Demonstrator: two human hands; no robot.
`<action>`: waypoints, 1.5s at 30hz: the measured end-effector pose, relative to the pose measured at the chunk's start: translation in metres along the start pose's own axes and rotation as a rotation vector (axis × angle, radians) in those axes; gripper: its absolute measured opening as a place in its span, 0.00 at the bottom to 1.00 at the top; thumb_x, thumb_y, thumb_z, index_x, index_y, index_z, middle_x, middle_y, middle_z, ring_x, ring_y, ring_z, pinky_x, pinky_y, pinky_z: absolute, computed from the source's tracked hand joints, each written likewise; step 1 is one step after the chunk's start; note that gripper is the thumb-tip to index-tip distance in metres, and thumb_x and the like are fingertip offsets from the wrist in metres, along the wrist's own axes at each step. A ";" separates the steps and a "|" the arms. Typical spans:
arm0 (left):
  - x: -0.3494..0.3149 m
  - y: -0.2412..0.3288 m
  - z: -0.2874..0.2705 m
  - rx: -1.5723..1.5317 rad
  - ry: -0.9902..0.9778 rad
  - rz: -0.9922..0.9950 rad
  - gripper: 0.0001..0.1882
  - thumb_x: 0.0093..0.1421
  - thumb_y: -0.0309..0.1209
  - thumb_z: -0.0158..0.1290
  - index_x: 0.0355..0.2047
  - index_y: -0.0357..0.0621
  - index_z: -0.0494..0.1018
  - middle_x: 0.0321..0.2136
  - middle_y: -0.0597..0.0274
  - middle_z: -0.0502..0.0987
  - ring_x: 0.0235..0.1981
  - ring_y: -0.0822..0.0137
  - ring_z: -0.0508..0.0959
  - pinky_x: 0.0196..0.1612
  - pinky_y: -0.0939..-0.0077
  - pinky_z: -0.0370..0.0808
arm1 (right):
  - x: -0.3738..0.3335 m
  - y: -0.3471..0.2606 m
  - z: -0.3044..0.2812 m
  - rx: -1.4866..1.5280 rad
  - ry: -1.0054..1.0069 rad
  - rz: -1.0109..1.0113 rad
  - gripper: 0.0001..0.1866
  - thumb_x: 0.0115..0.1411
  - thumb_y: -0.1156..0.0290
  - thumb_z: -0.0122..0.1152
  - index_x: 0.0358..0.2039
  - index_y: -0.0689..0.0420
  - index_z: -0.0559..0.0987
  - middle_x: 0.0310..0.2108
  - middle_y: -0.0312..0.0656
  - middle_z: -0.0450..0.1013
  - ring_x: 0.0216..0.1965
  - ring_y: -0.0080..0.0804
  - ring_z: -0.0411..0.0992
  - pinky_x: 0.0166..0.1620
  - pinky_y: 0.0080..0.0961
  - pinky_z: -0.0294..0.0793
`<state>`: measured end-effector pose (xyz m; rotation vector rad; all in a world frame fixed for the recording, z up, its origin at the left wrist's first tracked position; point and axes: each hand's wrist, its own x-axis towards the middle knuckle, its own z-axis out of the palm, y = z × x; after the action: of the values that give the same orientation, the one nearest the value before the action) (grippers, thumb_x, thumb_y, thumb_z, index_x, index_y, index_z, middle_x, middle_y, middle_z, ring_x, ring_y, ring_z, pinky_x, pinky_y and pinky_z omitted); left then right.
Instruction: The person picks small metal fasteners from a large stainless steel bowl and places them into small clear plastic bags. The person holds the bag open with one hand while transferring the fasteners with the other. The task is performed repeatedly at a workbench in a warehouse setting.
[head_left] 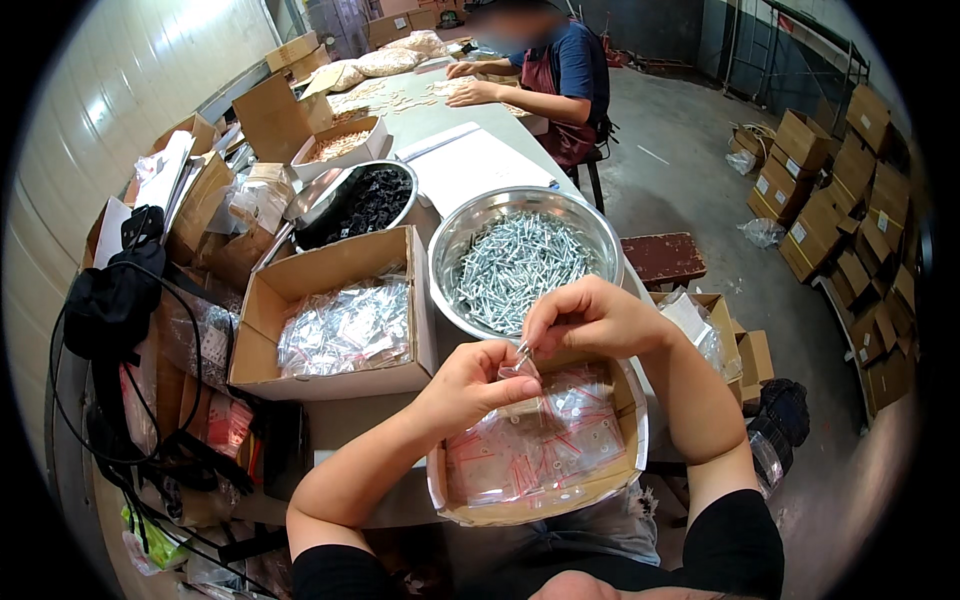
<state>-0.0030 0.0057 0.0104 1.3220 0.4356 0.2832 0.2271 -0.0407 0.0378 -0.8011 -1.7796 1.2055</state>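
Observation:
My left hand pinches a small clear plastic bag above a shallow cardboard box. The fingers of my right hand are closed at the bag's mouth on screws, small and silvery, partly hidden by the fingertips. Inside the shallow box lie many flat clear zip bags with red strips. Just beyond my hands stands a steel bowl heaped with loose silvery screws. To its left, a taller cardboard box holds a pile of filled clear bags.
A bowl of black pieces and a box of small wooden pieces stand farther back. Across the table sits a co-worker, hands over pale pieces. Black cables hang at left. A brown stool and stacked cartons are at right.

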 end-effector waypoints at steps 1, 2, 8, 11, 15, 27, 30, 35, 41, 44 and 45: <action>0.001 -0.004 -0.001 -0.025 -0.017 0.001 0.15 0.53 0.26 0.64 0.39 0.37 0.74 0.40 0.65 0.76 0.38 0.78 0.74 0.44 0.82 0.71 | -0.001 -0.003 0.003 -0.018 0.000 0.008 0.08 0.56 0.83 0.57 0.36 0.62 0.79 0.31 0.36 0.77 0.34 0.20 0.74 0.40 0.21 0.73; 0.001 -0.006 -0.002 -0.049 -0.035 0.002 0.17 0.54 0.27 0.64 0.42 0.38 0.73 0.40 0.67 0.76 0.39 0.78 0.73 0.45 0.82 0.70 | -0.001 -0.005 0.006 -0.036 0.000 0.016 0.08 0.56 0.82 0.57 0.36 0.62 0.79 0.31 0.36 0.77 0.34 0.21 0.74 0.39 0.21 0.74; 0.003 -0.006 0.002 0.131 -0.108 0.077 0.15 0.59 0.32 0.61 0.43 0.38 0.72 0.34 0.70 0.75 0.36 0.80 0.72 0.41 0.82 0.71 | 0.001 -0.021 0.019 -0.332 0.009 -0.005 0.06 0.53 0.79 0.61 0.34 0.61 0.78 0.29 0.44 0.77 0.32 0.35 0.77 0.37 0.27 0.75; 0.004 -0.004 0.004 0.031 -0.070 0.023 0.16 0.60 0.32 0.59 0.45 0.37 0.72 0.36 0.68 0.76 0.38 0.79 0.73 0.43 0.81 0.72 | 0.000 -0.028 0.027 -0.417 0.005 -0.057 0.07 0.53 0.79 0.63 0.33 0.61 0.77 0.28 0.45 0.76 0.32 0.41 0.77 0.36 0.30 0.74; 0.006 -0.008 0.001 -0.008 -0.108 0.011 0.16 0.61 0.31 0.59 0.46 0.37 0.72 0.38 0.67 0.77 0.40 0.78 0.74 0.44 0.81 0.72 | -0.003 -0.023 0.023 -0.457 -0.085 -0.144 0.06 0.52 0.79 0.63 0.32 0.60 0.77 0.29 0.44 0.74 0.30 0.42 0.75 0.35 0.32 0.74; 0.004 -0.003 0.006 0.116 -0.113 -0.019 0.15 0.58 0.25 0.59 0.45 0.38 0.73 0.40 0.67 0.76 0.42 0.77 0.74 0.45 0.79 0.72 | -0.003 -0.024 0.031 -0.489 -0.052 -0.083 0.12 0.49 0.79 0.66 0.36 0.59 0.77 0.32 0.45 0.73 0.34 0.46 0.75 0.37 0.34 0.74; 0.004 -0.002 0.005 0.161 -0.119 -0.009 0.14 0.58 0.25 0.59 0.44 0.39 0.73 0.40 0.66 0.75 0.43 0.77 0.73 0.45 0.79 0.72 | -0.002 -0.020 0.030 -0.474 -0.077 -0.139 0.13 0.49 0.79 0.66 0.37 0.59 0.77 0.33 0.44 0.73 0.34 0.43 0.75 0.37 0.33 0.75; 0.003 -0.003 0.004 0.018 -0.098 0.004 0.17 0.56 0.28 0.62 0.45 0.39 0.72 0.40 0.66 0.75 0.44 0.76 0.73 0.46 0.78 0.72 | -0.001 -0.031 0.030 -0.302 -0.005 -0.080 0.12 0.50 0.78 0.65 0.38 0.59 0.78 0.37 0.42 0.72 0.35 0.37 0.74 0.41 0.30 0.74; 0.002 -0.002 0.002 -0.085 -0.232 0.041 0.25 0.59 0.43 0.61 0.48 0.38 0.70 0.36 0.66 0.74 0.40 0.73 0.74 0.43 0.77 0.73 | 0.000 -0.023 0.026 -0.561 -0.066 -0.273 0.08 0.53 0.74 0.64 0.35 0.58 0.79 0.49 0.47 0.67 0.49 0.43 0.67 0.53 0.37 0.68; 0.003 -0.017 -0.007 0.000 -0.231 0.076 0.28 0.62 0.51 0.54 0.48 0.39 0.69 0.35 0.65 0.75 0.38 0.73 0.74 0.42 0.78 0.72 | 0.001 -0.022 0.030 -0.638 -0.017 -0.253 0.06 0.54 0.72 0.64 0.33 0.58 0.79 0.50 0.48 0.65 0.51 0.44 0.65 0.54 0.38 0.66; 0.004 -0.017 -0.006 -0.035 -0.208 0.101 0.25 0.64 0.51 0.51 0.46 0.39 0.70 0.34 0.65 0.74 0.37 0.74 0.74 0.42 0.79 0.72 | 0.001 -0.021 0.030 -0.656 0.011 -0.239 0.06 0.54 0.71 0.64 0.33 0.58 0.79 0.51 0.48 0.65 0.51 0.45 0.65 0.54 0.38 0.66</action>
<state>-0.0033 0.0087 -0.0077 1.3252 0.1878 0.2330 0.1987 -0.0599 0.0517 -0.9117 -2.2173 0.4497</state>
